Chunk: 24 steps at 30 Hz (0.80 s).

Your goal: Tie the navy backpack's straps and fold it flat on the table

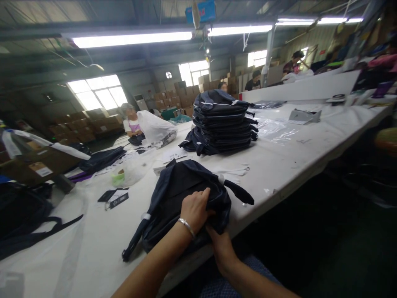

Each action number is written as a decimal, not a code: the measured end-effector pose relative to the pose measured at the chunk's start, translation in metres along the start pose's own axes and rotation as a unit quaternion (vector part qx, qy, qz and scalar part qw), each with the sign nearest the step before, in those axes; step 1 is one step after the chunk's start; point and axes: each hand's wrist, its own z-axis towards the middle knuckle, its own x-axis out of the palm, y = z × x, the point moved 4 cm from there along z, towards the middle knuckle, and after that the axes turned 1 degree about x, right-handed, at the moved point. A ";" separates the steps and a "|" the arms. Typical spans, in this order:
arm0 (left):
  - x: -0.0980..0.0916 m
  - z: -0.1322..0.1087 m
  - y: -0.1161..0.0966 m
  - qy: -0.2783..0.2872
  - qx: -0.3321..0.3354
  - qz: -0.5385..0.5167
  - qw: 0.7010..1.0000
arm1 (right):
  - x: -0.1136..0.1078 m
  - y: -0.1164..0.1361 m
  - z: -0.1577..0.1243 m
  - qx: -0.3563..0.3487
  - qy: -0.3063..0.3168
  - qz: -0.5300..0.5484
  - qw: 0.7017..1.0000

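Observation:
A dark navy backpack [180, 186] lies flat on the white table [102, 244] right in front of me, its straps trailing to the left and right. My left hand [195, 209], with a silver bracelet on the wrist, grips the near edge of the backpack with curled fingers. My right hand [221, 244] reaches up from below the table edge, and its fingers are tucked under the same edge of the backpack, mostly hidden by the fabric.
A tall stack of folded navy backpacks [221, 122] stands further up the table. Paper tags [116, 196], clear plastic bags [273, 128] and a green tape roll [118, 177] lie around. Another person [133, 122] works across the table; cardboard boxes line the back.

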 end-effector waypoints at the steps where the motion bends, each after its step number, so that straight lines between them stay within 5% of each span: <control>1: 0.002 0.006 0.002 0.005 -0.020 0.004 1.000 | 0.001 0.001 -0.001 0.001 0.002 -0.002 1.000; 7: 0.011 0.003 0.024 -0.099 -0.134 -0.025 0.986 | 0.000 0.024 -0.008 0.034 0.075 0.031 0.996; 14: 0.019 0.000 0.012 -0.096 -0.121 0.012 0.988 | -0.015 0.062 0.029 -0.122 0.023 -0.104 0.987; 24: 0.020 0.041 -0.054 -0.023 0.123 0.151 0.981 | -0.021 0.054 0.044 -0.159 -0.091 -0.247 0.951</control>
